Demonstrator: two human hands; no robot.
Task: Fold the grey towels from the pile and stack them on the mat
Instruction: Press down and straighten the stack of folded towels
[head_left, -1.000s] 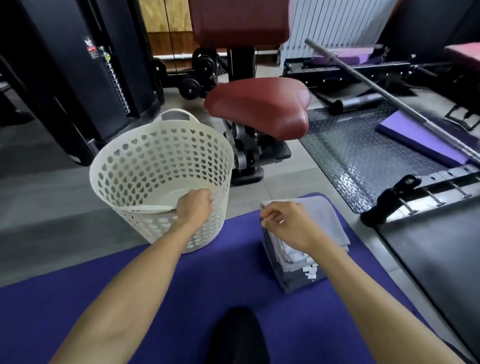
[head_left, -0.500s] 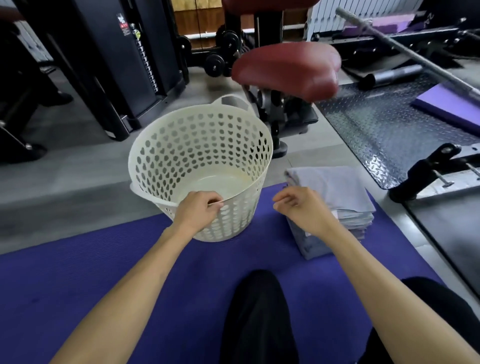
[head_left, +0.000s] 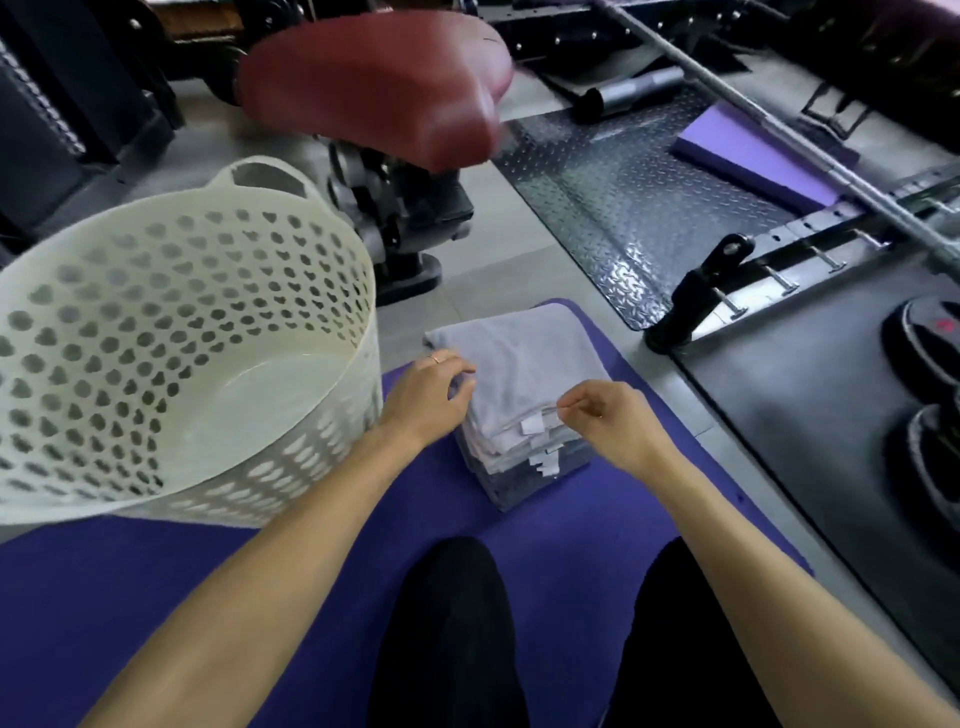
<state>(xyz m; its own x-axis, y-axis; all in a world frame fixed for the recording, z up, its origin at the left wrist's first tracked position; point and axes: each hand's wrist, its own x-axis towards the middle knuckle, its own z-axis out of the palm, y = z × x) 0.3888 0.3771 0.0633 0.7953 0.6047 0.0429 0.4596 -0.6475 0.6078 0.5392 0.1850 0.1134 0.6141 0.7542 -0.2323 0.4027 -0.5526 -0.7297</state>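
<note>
Mat (head_left: 311, 597), purple, filled the lower frame; white perforated basket (head_left: 171, 353) at left showed no towels inside. Stack of folded grey towels (head_left: 519, 415) sat centre on the mat. Left hand (head_left: 428, 397) curled on its left edge, right hand (head_left: 605, 423) pinched the front corner. Best squared by nudging both sides evenly, edges flush.

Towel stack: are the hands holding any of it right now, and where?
Both hands are on the towel stack. Left hand grips its left edge; right hand pinches the top towel's near right corner, by the white tags.
</note>
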